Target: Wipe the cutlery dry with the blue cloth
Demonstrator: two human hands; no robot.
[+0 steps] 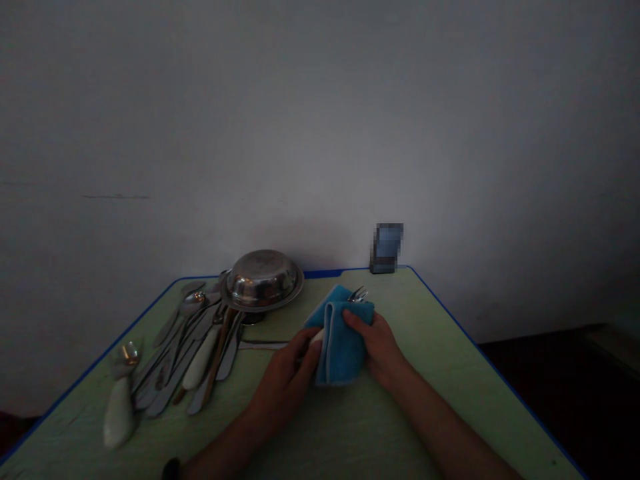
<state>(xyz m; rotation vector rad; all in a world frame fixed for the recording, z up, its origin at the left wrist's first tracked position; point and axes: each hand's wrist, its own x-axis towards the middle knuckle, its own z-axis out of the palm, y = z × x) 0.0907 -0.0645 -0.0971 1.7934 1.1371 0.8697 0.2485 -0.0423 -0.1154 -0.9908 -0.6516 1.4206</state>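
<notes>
A fork (358, 295) is held above the table in front of me, its tines poking out past a folded blue cloth (345, 343). My left hand (293, 363) is closed around the fork's pale handle. My right hand (377, 347) grips the cloth, which is wrapped around the fork's upper part, with the thumb pressed on the front fold. The middle of the fork is hidden inside the cloth. On the table just beyond my left hand lies a thin metal utensil (263, 345), partly covered by that hand.
Many spoons and knives lie in a pile (185, 353) at the left. A white-handled fork (120, 407) lies at the far left. An upturned metal bowl (263, 280) sits at the back, against the pile. A blurred upright device (387, 248) leans near the wall. The green table (430, 400) has blue edges.
</notes>
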